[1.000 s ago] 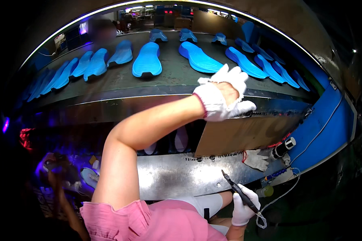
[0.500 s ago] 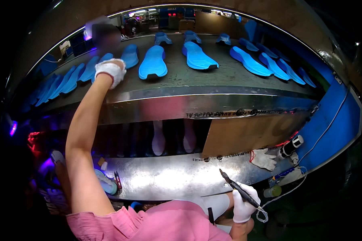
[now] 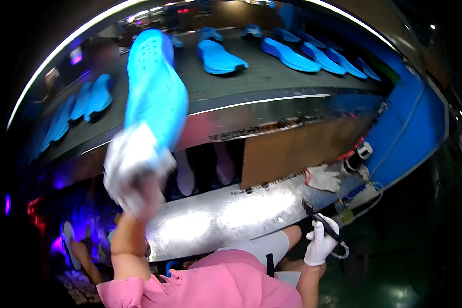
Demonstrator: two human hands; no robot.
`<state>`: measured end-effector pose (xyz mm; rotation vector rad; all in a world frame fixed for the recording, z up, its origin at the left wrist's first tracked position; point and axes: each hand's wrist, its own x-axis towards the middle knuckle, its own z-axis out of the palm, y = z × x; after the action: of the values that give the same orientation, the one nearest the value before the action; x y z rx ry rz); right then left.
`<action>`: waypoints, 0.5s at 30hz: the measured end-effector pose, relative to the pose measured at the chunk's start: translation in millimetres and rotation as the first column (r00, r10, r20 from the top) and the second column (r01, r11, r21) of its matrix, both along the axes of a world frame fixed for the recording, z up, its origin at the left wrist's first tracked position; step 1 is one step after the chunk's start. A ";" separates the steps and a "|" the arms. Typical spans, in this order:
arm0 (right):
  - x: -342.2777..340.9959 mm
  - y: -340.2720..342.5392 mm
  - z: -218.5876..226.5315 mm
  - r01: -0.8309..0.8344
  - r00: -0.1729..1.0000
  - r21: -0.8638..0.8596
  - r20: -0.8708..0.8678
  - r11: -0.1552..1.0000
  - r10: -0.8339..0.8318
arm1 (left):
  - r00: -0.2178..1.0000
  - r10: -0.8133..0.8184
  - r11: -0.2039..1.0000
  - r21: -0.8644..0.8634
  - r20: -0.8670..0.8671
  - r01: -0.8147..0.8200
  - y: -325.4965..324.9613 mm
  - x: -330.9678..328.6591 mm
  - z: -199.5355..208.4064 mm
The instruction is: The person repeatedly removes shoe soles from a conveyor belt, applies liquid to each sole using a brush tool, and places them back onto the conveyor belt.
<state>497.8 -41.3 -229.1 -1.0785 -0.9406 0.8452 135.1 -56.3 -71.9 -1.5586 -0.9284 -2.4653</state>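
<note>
A blue shoe sole [image 3: 156, 92] stands up close to my view, small holes showing near its upper end. My left hand [image 3: 138, 169], in a white glove and smeared by motion, grips its lower end in front of the conveyor belt's front edge. Lower right, my right hand [image 3: 321, 246], also in a white glove, is closed round a slim black hand tool [image 3: 313, 211] with a white cord. The tool's tip points up and left over the metal ledge. Several more blue soles [image 3: 218, 57] lie on the dark belt [image 3: 264, 82] behind.
Below the belt runs a shiny metal ledge [image 3: 226, 220] with a cardboard sheet [image 3: 292, 154] standing behind it. A spare white glove [image 3: 323, 179] and a black-and-white cylinder [image 3: 358, 156] lie toward its right end. A blue panel [image 3: 416, 123] closes off the right side.
My left hand has come back from the belt toward me, now with a blue sole held upright. My right hand has shifted slightly right and up with the tool. The whole view has turned.
</note>
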 end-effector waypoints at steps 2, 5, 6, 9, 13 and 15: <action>9.6 -1.0 -4.8 0.084 0.996 -0.017 0.001 0.996 -0.084 | 0.558 -0.078 0.975 -0.180 -0.826 -0.130 -16.9 22.9 -20.6; 17.5 1.6 -8.5 0.195 0.981 -0.053 0.036 0.979 -0.193 | 0.554 -0.203 0.976 -0.122 -0.807 0.181 -0.9 83.4 -122.3; 19.4 1.6 -11.2 0.241 0.970 -0.075 0.031 0.968 -0.239 | 0.515 -0.285 0.953 -0.183 -0.808 0.240 9.4 100.6 -147.9; 8.1 13.1 -24.0 0.171 0.985 -0.199 0.030 0.965 -0.169 | 0.559 -0.696 0.699 -0.605 -0.451 0.381 30.2 127.1 -293.2; 5.1 47.0 -73.7 0.017 0.999 -0.306 0.053 0.952 -0.001 | 0.660 -0.624 0.710 -0.657 -0.419 0.254 39.3 142.5 -275.0; -6.2 70.7 -93.8 0.090 0.945 -0.339 0.325 0.936 0.027 | 0.668 -0.649 0.665 -0.699 -0.365 0.263 41.4 148.9 -283.8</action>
<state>491.6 29.4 -322.9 -1.5762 -1.0659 0.8408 284.0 -14.9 -355.7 -2.9177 -1.3616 -1.6861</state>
